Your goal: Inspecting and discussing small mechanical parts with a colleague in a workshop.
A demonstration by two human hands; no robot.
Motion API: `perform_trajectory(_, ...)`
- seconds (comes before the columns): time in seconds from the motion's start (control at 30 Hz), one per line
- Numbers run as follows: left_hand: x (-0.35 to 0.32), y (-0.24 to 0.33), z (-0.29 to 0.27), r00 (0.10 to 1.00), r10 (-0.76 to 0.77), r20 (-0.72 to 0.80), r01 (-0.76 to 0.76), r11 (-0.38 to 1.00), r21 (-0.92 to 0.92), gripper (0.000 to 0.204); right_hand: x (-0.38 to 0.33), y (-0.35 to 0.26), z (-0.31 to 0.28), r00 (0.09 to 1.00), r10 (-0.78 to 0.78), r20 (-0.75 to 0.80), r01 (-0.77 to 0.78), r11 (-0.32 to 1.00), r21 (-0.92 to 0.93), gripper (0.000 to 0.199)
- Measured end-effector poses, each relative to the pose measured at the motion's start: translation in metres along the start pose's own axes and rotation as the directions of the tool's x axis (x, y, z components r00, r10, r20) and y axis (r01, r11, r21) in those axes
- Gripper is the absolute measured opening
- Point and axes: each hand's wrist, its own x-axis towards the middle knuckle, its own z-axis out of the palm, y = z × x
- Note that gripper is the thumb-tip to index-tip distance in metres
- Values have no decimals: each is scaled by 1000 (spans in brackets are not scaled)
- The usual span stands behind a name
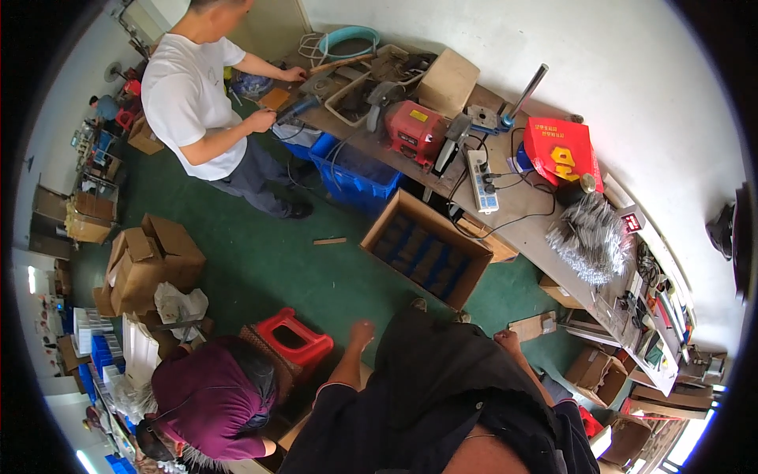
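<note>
My own dark-shirted body fills the lower middle of the view. My left hand [362, 332] hangs by my side with its fingers curled and nothing in it, just right of a red plastic stool [294, 340]. My right hand [506, 340] shows only as a small part beside my hip, close to a flat piece of cardboard [530, 325]; its fingers are hidden. In front of me on the green floor stands an open cardboard box [426, 253] filled with blue packs.
A person in a white shirt [193, 99] works with a tool at the long workbench [521, 205], which carries a red machine [414, 130], a power strip [482, 180] and a red bag [564, 150]. A person in maroon [209, 399] crouches lower left. Cardboard boxes [146, 261] and blue crates [355, 170] stand around.
</note>
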Motion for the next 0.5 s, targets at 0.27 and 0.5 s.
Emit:
perform_trajectory(0.27,-6,0,5,1000,27,-2,-27,999,-23,17,-22,-21,-6,983,184,5,-184,979,92,27)
perform_trajectory(0.5,22,-46,2,988,154,14,-151,944,294,27,-42,3,7,970,231,81,-242,956,167,25)
